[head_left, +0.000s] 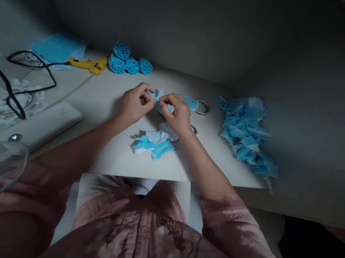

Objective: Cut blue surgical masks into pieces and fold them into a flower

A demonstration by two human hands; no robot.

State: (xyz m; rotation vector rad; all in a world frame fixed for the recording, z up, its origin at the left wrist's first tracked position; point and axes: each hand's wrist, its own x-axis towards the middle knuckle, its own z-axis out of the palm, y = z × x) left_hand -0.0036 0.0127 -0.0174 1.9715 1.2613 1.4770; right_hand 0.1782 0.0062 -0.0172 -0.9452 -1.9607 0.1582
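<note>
Above the middle of the table, my left hand (136, 102) and my right hand (176, 112) meet at the fingertips. Both pinch a small blue and white piece of thin fabric (157, 94) between thumb and forefinger. Part of the piece is hidden behind the fingers. Below my hands lie crumpled blue and white fabric pieces (155, 144) in a loose heap. Just beyond my right hand is another light blue piece (191, 103), beside a metallic ring-shaped object (202, 107). A second ring edge shows partly under my right wrist.
Rolled blue fabric flowers (126, 60) stand at the back, beside a yellow glue gun (94, 65) with a black cord. Flat blue sheets (59, 47) lie back left. A white power bank (41, 125) and white scraps (18, 96) occupy the left. Ruffled blue pieces (246, 130) line the right.
</note>
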